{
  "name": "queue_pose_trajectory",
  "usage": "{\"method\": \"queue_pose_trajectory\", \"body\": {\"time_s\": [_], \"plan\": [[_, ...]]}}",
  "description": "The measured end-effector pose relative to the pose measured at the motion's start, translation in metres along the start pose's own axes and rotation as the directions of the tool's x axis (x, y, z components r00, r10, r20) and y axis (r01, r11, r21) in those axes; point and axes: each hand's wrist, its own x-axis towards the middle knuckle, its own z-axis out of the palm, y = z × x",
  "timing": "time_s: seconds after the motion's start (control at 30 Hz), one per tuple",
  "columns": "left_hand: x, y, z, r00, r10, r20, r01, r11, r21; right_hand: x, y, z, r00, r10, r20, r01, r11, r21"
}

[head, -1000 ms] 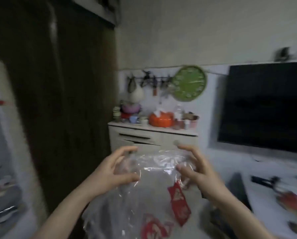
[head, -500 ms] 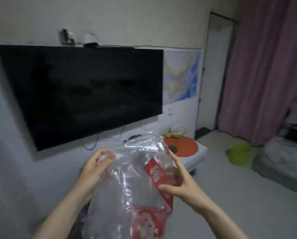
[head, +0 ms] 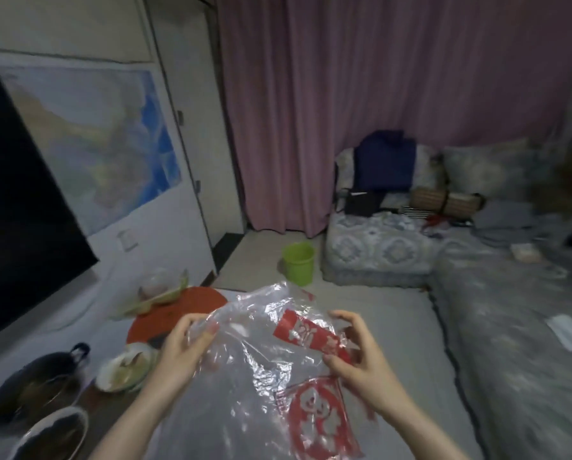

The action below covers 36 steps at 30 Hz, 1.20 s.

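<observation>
A clear plastic bag [head: 254,363] with red printed patches hangs in front of me, held up by both hands. My left hand [head: 183,350] pinches its upper left edge between thumb and fingers. My right hand [head: 357,355] grips the upper right edge by a red patch, fingers curled round the crumpled film. The bag's lower part drops out of the bottom of the frame.
A low table at the left carries a dark pot [head: 32,383], a bowl with scraps [head: 125,370], a second dish [head: 52,433] and an orange round mat [head: 178,310]. A green bucket [head: 298,263] stands on the floor. A patterned sofa [head: 477,293] fills the right, a pink curtain [head: 361,94] behind.
The view has swung right, from a cabinet and clock past a black screen to the curtain and sofa. Both hands kept hold of the bag, now lower over the table.
</observation>
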Motion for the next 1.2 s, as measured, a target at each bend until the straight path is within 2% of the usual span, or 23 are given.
{"method": "queue_pose_trajectory", "body": {"time_s": [0.17,0.37,0.5,0.6,0.7,0.77,0.87,1.07,1.13,1.2], "plan": [[0.139,-0.016,0.065,0.984,-0.039,0.175,0.026,0.997,0.076,0.139,0.040,-0.063,0.996,0.045,-0.080,-0.048,0.998,-0.044],[0.287,-0.028,0.097,0.984,-0.114,0.135,0.101,0.990,0.097,0.330,0.067,-0.101,0.993,0.114,-0.004,-0.114,0.988,-0.108],[0.383,-0.045,0.110,0.994,-0.079,0.076,0.074,0.995,0.063,0.454,0.086,-0.101,0.989,0.128,0.075,-0.112,0.974,-0.196],[0.467,-0.064,0.120,0.992,-0.083,0.093,0.075,0.993,0.094,0.545,0.111,-0.097,0.982,0.162,0.101,-0.127,0.948,-0.293],[0.556,-0.080,0.129,0.987,-0.015,0.161,-0.004,0.993,0.122,0.631,0.137,-0.097,0.977,0.188,0.099,-0.138,0.914,-0.381],[0.613,-0.086,0.134,0.981,-0.038,0.189,0.012,0.990,0.138,0.685,0.151,-0.097,0.968,0.234,0.088,-0.185,0.907,-0.379],[0.695,-0.104,0.142,0.985,-0.127,0.116,0.123,0.991,0.044,0.758,0.167,-0.099,0.959,0.278,0.053,-0.249,0.919,-0.306],[0.843,-0.146,0.139,0.948,-0.293,0.125,0.315,0.915,-0.250,0.883,0.202,-0.118,0.955,0.295,-0.045,-0.295,0.916,-0.271],[0.889,-0.170,0.139,0.935,-0.328,0.134,0.353,0.887,-0.296,0.918,0.227,-0.123,0.931,0.359,-0.062,-0.364,0.911,-0.194],[0.939,-0.196,0.146,0.921,-0.380,0.082,0.386,0.873,-0.299,0.952,0.259,-0.123,0.878,0.477,-0.027,-0.477,0.870,-0.124]]}}
